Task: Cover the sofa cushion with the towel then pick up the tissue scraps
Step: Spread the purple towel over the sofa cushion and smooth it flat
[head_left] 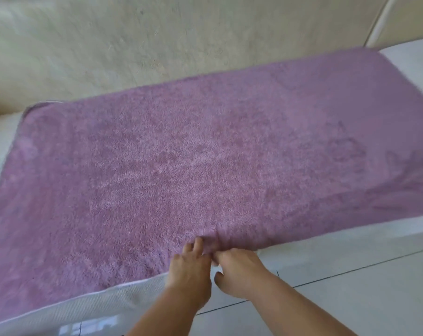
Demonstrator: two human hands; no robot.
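Pinching fluffy purple towel point(205, 146) at 6 o'clock hem, left hand point(188, 267) and right hand point(237, 270) both. White sofa cushion point(103, 301) nearly covered; tissue scraps unseen, pickup pending.

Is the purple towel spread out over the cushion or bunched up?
Spread: the towel lies flat across the cushion, puckered where the right hand grips its near edge, left hand alongside.

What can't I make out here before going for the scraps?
Head view:
- Scraps: none visible; under the towel or off frame, cannot tell.
- Cushion top: hidden by towel.
- Towel's near-left corner: cut by the frame edge.
- Left hand and right hand: fingertips buried in towel edge; grips unclear.
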